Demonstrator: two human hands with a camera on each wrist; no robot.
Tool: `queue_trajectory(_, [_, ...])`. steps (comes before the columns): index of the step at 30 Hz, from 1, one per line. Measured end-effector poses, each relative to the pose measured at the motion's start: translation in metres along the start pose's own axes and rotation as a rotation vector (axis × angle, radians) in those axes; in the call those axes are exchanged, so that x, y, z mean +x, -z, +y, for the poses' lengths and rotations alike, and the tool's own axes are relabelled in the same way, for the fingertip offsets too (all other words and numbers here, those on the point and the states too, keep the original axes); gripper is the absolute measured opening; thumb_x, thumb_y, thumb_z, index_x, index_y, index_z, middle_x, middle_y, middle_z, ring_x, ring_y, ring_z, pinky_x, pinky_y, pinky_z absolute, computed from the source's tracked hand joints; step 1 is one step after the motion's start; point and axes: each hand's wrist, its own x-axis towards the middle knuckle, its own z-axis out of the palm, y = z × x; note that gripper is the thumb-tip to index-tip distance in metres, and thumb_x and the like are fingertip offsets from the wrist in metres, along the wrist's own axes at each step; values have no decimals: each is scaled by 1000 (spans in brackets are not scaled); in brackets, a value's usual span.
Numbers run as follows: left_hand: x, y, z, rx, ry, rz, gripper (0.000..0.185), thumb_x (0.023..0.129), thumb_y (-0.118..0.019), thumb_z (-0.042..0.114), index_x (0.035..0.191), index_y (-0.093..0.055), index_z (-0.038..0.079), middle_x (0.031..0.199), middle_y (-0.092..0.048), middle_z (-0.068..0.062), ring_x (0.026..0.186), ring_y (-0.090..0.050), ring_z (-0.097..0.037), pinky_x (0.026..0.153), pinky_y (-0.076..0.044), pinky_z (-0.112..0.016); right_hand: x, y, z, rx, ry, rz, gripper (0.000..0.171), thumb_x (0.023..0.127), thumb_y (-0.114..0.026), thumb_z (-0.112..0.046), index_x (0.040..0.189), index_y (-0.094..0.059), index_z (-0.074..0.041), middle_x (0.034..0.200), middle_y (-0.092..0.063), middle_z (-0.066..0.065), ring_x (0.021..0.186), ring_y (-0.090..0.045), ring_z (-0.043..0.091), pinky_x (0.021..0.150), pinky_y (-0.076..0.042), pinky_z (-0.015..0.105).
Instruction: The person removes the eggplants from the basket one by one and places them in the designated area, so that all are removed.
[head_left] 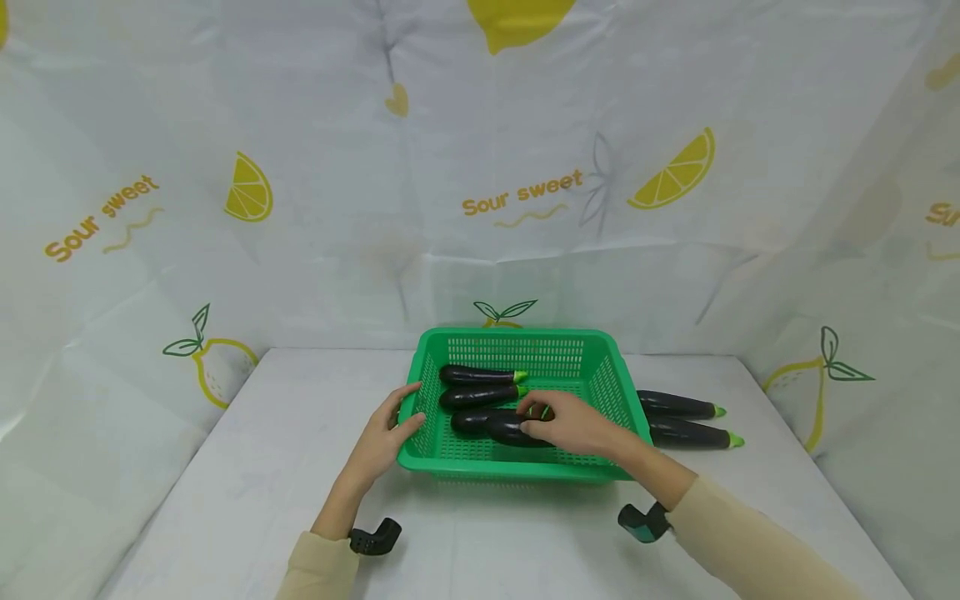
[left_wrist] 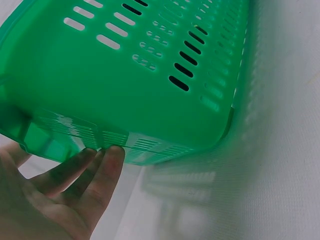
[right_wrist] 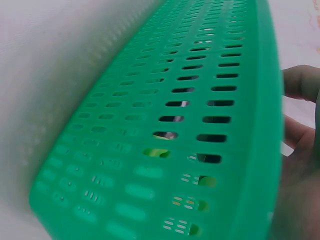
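Observation:
A green slotted basket (head_left: 510, 337) stands mid-table and fills the left wrist view (left_wrist: 150, 75) and the right wrist view (right_wrist: 200, 125). Three dark eggplants (head_left: 480, 375) with green stems lie inside it. My right hand (head_left: 551, 421) reaches over the front rim and grips another eggplant (head_left: 506, 431) low in the basket; its fingers (right_wrist: 300, 82) show past the rim. My left hand (head_left: 390, 425) rests against the basket's front left corner, with fairly straight fingers (left_wrist: 100, 165) touching the lower edge.
Two more eggplants (head_left: 675, 406) (head_left: 686, 433) lie on the white table (head_left: 262, 467) just right of the basket. Lemon-print cloth walls (head_left: 300, 208) close off the back and both sides. Bare tabletop lies left of and in front of the basket.

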Motion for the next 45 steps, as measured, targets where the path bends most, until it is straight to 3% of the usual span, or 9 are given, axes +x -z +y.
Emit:
queue_trajectory(13, [0, 0, -2, 10, -1, 2, 55, 103, -62, 22, 154, -43, 14, 157, -39, -21, 140, -43, -42, 108, -39, -61, -14, 15, -5, -12, 17, 40, 24, 99, -65, -24, 119, -68, -11, 102, -64, 1, 94, -60, 24, 78, -51, 39])
queue_trajectory(30, [-1, 1, 1, 9, 8, 6, 55, 103, -62, 24, 154, -43, 14, 158, -38, -21, 143, -40, -42, 111, -36, -61, -36, 34, -9, -61, 78, 85, 27, 100, -67, -28, 121, -67, -11, 103, -65, -3, 91, -60, 18, 75, -52, 34])
queue_trajectory(45, [2, 0, -5, 10, 2, 3, 54, 104, -61, 23, 154, -43, 16, 158, -38, -19, 143, -40, -41, 111, -36, -60, -58, 48, -6, -113, 21, 116, 28, 100, -66, -31, 123, -68, -15, 108, -65, -5, 98, -60, 17, 80, -53, 34])
